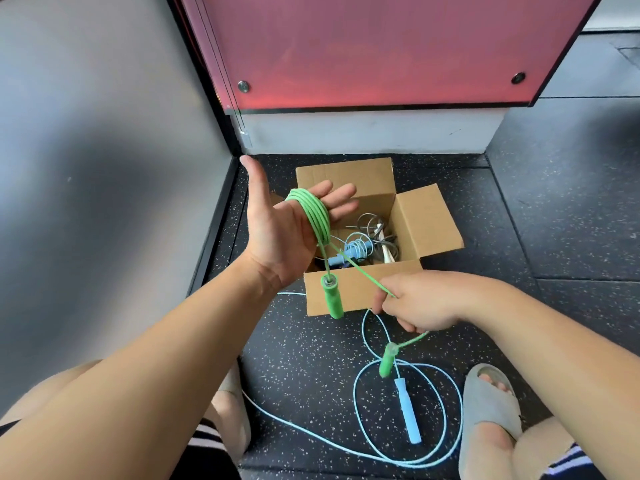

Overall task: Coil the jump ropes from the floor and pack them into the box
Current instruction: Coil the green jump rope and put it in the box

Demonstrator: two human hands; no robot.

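Across the lower frame and up the right side, dark speckled floor (519,220). At upper centre, a red panel (381,46) with two round fasteners, set over a pale base. At far left, a grey wall (104,133).

At centre, close to that base, an open cardboard box (426,216) standing on the floor with flaps spread. Inside it, packed ropes (360,245), pale blue and grey, tangled together with their handles.

At lower centre, below the box, a light-blue jump rope (446,386) lying on the floor in loose loops. Blue handle (408,414) flat among them, one strand running off toward the lower left.

At left centre, overlapping the box's left side, left hand (284,230) raised palm up, fingers straight and relaxed, thumb pointing up. Wound in several turns around that palm, the green jump rope (313,213). Hanging from the coil in front of the box's near wall, one green handle (332,296), roughly upright.

At right centre, just below the near wall, right hand (422,299) knuckles up, fingers pinching the green cord, taut between coil and hand. Dangling below that hand over the blue loops, the second green handle (387,363), blurred.

At lower right, a grey sandal (488,410) on a foot.
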